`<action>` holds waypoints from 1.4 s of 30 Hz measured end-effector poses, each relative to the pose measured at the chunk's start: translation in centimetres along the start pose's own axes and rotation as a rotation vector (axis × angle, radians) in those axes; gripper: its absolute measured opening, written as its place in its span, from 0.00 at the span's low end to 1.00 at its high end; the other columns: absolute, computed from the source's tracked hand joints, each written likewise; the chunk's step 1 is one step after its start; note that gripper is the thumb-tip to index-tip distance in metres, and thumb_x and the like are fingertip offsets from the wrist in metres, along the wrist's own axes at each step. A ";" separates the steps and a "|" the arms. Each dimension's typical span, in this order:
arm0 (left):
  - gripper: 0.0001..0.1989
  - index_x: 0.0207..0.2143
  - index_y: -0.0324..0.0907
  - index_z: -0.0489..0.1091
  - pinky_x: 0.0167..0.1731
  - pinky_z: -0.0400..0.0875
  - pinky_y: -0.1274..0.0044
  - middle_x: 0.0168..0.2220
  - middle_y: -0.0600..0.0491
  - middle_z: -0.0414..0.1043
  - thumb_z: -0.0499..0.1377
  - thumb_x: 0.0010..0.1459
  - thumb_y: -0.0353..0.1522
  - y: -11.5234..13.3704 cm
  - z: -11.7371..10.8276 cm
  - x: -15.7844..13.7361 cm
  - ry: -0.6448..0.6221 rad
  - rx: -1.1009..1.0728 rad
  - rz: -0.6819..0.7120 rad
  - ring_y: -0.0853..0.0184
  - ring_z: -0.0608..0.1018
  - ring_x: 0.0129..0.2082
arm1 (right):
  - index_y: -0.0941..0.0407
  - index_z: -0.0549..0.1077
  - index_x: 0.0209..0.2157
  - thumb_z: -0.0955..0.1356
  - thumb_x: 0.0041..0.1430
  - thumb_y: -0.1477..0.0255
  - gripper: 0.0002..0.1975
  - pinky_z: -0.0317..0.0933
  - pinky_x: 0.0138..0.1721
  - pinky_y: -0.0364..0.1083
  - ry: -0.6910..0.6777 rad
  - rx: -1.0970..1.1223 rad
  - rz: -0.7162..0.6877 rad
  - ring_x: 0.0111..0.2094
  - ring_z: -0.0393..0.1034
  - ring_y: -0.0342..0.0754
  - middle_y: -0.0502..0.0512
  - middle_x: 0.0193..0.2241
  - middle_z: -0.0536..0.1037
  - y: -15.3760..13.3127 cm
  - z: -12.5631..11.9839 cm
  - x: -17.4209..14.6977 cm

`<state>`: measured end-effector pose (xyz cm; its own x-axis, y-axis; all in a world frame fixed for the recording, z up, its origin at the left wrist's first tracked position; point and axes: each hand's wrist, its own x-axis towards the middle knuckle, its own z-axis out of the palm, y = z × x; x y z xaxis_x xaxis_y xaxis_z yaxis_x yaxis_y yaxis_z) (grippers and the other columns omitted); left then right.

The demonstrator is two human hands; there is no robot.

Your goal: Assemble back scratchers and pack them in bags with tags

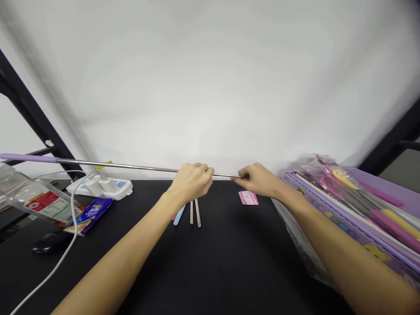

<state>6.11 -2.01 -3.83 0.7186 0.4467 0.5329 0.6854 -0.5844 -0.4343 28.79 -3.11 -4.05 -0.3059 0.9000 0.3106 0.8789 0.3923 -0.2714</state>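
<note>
A long thin telescopic metal rod [141, 167] with a purple grip stretches from the left edge towards the middle, above the black table. My left hand [193, 181] is closed around its middle part. Its thin right end is pinched in the closed fingers of my right hand [257, 178], which hide the tip. Beneath my left hand lie two silver metal rods [197, 214] and a light blue piece [179, 215], their upper ends hidden by the hand. A small pink card [248, 197] lies just below my right hand.
At right, a purple box [292, 178] holds several wrapped rods with coloured grips. On the left are a white power strip [120, 189], a tilted plastic bottle [42, 201], a blue packet [93, 215], a black mouse [50, 243] and a white cable [75, 218]. Behind stands a white wall [210, 87].
</note>
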 end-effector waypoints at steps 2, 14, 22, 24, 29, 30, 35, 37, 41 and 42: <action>0.11 0.29 0.39 0.70 0.20 0.47 0.73 0.24 0.50 0.70 0.50 0.62 0.27 -0.5 0.4 0.0 -0.016 -0.001 -0.002 0.64 0.74 0.25 | 0.54 0.52 0.15 0.64 0.56 0.63 0.22 0.40 0.25 0.46 -0.003 -0.039 -0.005 0.20 0.45 0.42 0.45 0.14 0.53 0.8 -0.1 0.0; 0.12 0.29 0.40 0.70 0.21 0.47 0.74 0.23 0.50 0.68 0.49 0.61 0.27 -1.4 0.6 -0.3 -0.016 0.011 -0.011 0.65 0.71 0.25 | 0.54 0.54 0.16 0.66 0.54 0.59 0.22 0.41 0.27 0.46 -0.018 -0.033 0.041 0.22 0.47 0.42 0.45 0.16 0.54 2.9 -0.7 -0.5; 0.11 0.29 0.40 0.70 0.22 0.50 0.73 0.25 0.50 0.69 0.50 0.61 0.26 -2.2 0.3 -0.5 0.038 0.030 -0.042 0.65 0.72 0.26 | 0.54 0.50 0.21 0.69 0.52 0.56 0.25 0.44 0.27 0.44 0.016 0.123 0.011 0.25 0.46 0.42 0.44 0.21 0.50 4.4 -1.1 -1.0; 0.10 0.29 0.40 0.71 0.23 0.53 0.72 0.26 0.50 0.70 0.51 0.60 0.27 -2.9 0.1 -0.6 0.056 0.061 -0.112 0.64 0.73 0.27 | 0.54 0.48 0.20 0.68 0.53 0.56 0.26 0.43 0.27 0.44 0.010 0.092 0.017 0.24 0.45 0.42 0.44 0.21 0.48 4.9 -1.2 -1.2; 0.09 0.30 0.40 0.71 0.26 0.56 0.72 0.27 0.48 0.72 0.52 0.60 0.27 -3.5 -0.6 -0.5 0.114 0.106 -0.322 0.62 0.74 0.30 | 0.53 0.49 0.17 0.64 0.56 0.52 0.26 0.42 0.26 0.46 -0.155 -0.062 0.114 0.21 0.45 0.42 0.45 0.17 0.51 4.4 -1.3 -1.6; 0.10 0.30 0.40 0.71 0.26 0.56 0.72 0.27 0.48 0.72 0.52 0.60 0.26 -3.0 -0.7 -0.4 0.118 0.093 -0.313 0.62 0.74 0.30 | 0.53 0.49 0.17 0.64 0.56 0.52 0.27 0.42 0.25 0.46 -0.176 -0.101 0.138 0.21 0.45 0.42 0.45 0.16 0.52 3.9 -1.2 -1.5; 0.09 0.32 0.40 0.71 0.30 0.60 0.72 0.30 0.49 0.71 0.52 0.60 0.25 0.2 -0.8 0.2 0.152 0.033 -0.057 0.63 0.73 0.33 | 0.53 0.50 0.15 0.64 0.57 0.56 0.25 0.41 0.25 0.47 -0.113 -0.132 0.150 0.19 0.47 0.43 0.46 0.13 0.53 1.3 -0.7 -1.0; 0.10 0.35 0.40 0.71 0.31 0.60 0.72 0.30 0.49 0.71 0.51 0.61 0.24 0.3 -0.8 0.0 0.162 0.039 0.022 0.63 0.73 0.33 | 0.53 0.51 0.15 0.64 0.56 0.57 0.25 0.40 0.25 0.47 -0.092 -0.103 0.119 0.19 0.46 0.43 0.46 0.14 0.52 1.6 -0.8 -1.0; 0.09 0.32 0.39 0.71 0.33 0.59 0.69 0.29 0.48 0.70 0.51 0.61 0.25 -2.4 -0.8 -0.7 0.164 0.135 -0.132 0.61 0.72 0.31 | 0.53 0.48 0.16 0.65 0.54 0.58 0.25 0.40 0.25 0.46 -0.009 -0.109 0.128 0.20 0.43 0.42 0.45 0.15 0.50 3.9 -1.0 -1.4; 0.09 0.31 0.39 0.71 0.33 0.59 0.68 0.29 0.47 0.70 0.51 0.61 0.26 -3.0 -0.8 -0.8 0.165 0.157 -0.193 0.60 0.72 0.32 | 0.53 0.48 0.16 0.66 0.54 0.58 0.25 0.40 0.25 0.46 0.000 -0.109 0.131 0.20 0.43 0.42 0.45 0.15 0.49 4.1 -0.9 -1.4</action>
<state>3.38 -1.14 -2.35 0.5533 0.4155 0.7220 0.8265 -0.3820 -0.4135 33.17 -2.96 -4.80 -0.1861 0.9420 0.2793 0.9458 0.2488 -0.2090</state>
